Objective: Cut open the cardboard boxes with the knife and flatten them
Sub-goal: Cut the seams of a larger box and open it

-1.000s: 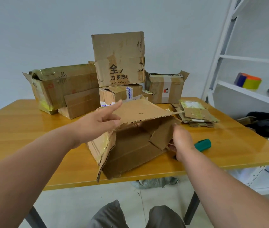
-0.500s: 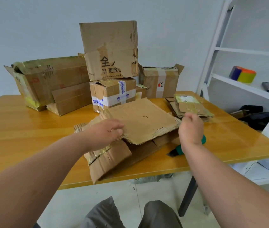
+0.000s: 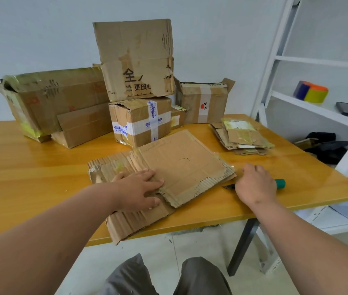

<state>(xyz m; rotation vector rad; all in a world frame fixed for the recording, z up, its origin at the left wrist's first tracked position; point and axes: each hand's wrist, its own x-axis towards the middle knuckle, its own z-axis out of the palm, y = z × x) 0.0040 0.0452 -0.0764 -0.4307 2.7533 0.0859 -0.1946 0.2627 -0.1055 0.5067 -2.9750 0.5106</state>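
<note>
Cardboard box [image 3: 175,167] lies flattened at the table's [image 3: 30,177] near edge, light but springy, under my flat left hand [image 3: 141,188]. My right hand [image 3: 254,184] covers the knife [image 3: 279,183]; whether it grips, I can't tell.

Head view looks forward-down, seemingly close, over the table [image 3: 41,167].

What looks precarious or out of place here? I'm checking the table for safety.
The flattened brown cardboard box juts past the front edge of the yellow wooden table. The green-handled knife lies beside it with its blade exposed, mostly hidden under the right hand.
</note>
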